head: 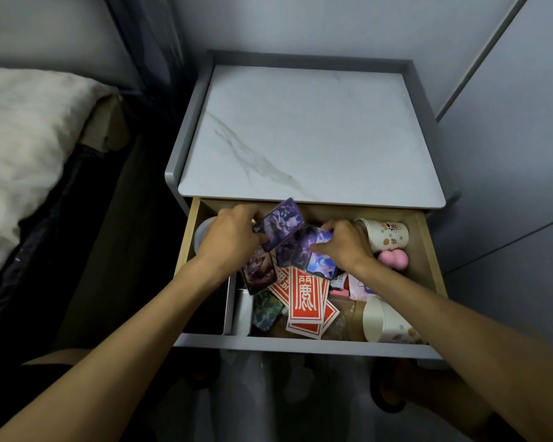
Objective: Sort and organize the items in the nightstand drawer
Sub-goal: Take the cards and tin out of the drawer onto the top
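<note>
Head view. What are the hands on?

— I see the left hand (233,237) gripping a tilted purple card (281,223) over the open drawer (428,260). The right hand (345,244) pinches a blue card (321,266).

— Around them?

— Red cards (304,295) are nearer me than both hands, and a paper cup (385,234) is just right of the right hand.

Jumbled glossy purple picture cards (288,247) fill the open wooden drawer's (426,250) back, red-and-white printed cards (307,298) its front, toppled patterned paper cups (387,234) its right edge.
</note>
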